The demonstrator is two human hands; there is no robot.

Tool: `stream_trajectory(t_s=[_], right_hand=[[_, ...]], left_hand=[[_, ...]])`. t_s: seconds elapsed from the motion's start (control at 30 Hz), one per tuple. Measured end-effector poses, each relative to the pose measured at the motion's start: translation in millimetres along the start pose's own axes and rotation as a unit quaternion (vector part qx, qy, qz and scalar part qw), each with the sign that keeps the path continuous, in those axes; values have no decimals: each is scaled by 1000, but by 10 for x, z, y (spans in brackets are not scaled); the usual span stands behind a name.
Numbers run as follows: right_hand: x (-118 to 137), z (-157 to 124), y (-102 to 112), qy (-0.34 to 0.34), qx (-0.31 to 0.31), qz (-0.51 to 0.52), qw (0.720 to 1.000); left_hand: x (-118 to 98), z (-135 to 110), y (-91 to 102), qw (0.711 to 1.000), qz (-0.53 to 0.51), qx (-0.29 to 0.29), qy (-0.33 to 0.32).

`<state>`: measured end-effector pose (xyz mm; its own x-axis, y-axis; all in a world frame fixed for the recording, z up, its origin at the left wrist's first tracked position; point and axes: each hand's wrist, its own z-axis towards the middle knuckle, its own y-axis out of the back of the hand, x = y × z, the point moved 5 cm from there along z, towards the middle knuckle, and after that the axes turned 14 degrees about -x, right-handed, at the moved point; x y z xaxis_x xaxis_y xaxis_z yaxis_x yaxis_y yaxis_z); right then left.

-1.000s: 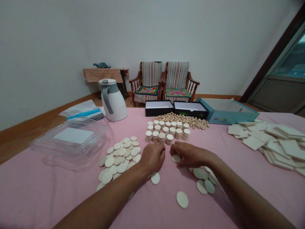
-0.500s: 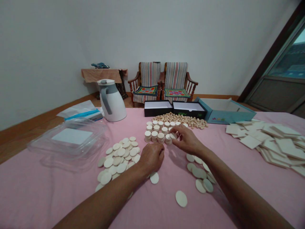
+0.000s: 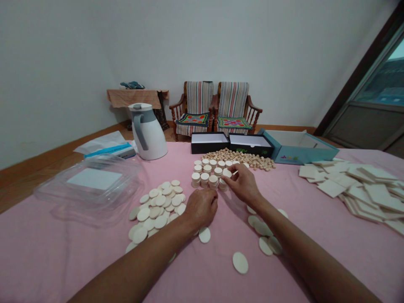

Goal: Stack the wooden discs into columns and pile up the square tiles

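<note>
A plain pale wall (image 3: 176,50) fills the background, with a dark-framed glazed panel (image 3: 362,126) on the right. The pink cloth (image 3: 208,282) covers the broad work surface, slightly creased. Beyond it stand two wooden armchairs (image 3: 199,93) with striped covers and bright patterned seat pads, and a side table (image 3: 134,99) under an orange-brown cloth.

On the pink cloth sit a light-blue open box (image 3: 288,152) bearing small coloured motifs, a clear plastic container (image 3: 57,189) with a white label (image 3: 101,178), a white jug (image 3: 153,139), and two black boxes (image 3: 210,148); the right one carries green marks too small to read. The blue-and-white carton (image 3: 121,151) has print, likewise illegible.

Square tiles (image 3: 375,193) heap at right. The left hand (image 3: 202,206) rests curled before the disc stacks (image 3: 204,180); whether it grips anything I cannot tell. The right hand (image 3: 243,183) pinches a pale disc (image 3: 226,173) between thumb and fingers at the stacks. Loose discs (image 3: 158,206) lie left; wooden beads (image 3: 252,160) spread behind.
</note>
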<state>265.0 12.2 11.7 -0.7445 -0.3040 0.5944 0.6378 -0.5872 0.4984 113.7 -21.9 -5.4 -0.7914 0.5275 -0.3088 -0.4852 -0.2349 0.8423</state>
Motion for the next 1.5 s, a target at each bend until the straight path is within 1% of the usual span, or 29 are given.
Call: stream_trajectory(t_s=[0.1,0.23,0.53,0.63,0.77,0.9,1.23,1.3,1.33,1.4,1.5], right_hand=[[-7,-30,-36,31,-3,-55,998],[-7,-64,-90,51,24,-89,994],[-33,-68,-115,40,50,-102,993],[-18,-54,-82,37,40,-95,994],[11,-20,7,24,6,-53,998],[-1,-2,70,28,-24,-28,999],[-161,37,102,0,-32,-27,999],[-178,74,129,-13,-5,-41,999],[-183,90,143,-15,23,-53,998],[-195,102,178,-4,108,-87,990],[-262,42,301,14,249,-135,959]], left_hand=[[-4,0,1,1000,1,-1,2],[-5,-3,-2,1000,5,11,7],[3,-14,-14,1000,8,-7,-9],[2,-9,-10,1000,10,-11,-10],[1,-6,-3,1000,9,-10,-9],[4,-10,-9,1000,8,-14,-14],[2,-8,-10,1000,6,-9,-9],[-7,-8,-1,1000,9,-9,-13],[-11,-9,2,1000,10,-9,-15],[-15,-13,1,1000,11,-8,-22],[-17,-22,-8,999,7,-12,-39]])
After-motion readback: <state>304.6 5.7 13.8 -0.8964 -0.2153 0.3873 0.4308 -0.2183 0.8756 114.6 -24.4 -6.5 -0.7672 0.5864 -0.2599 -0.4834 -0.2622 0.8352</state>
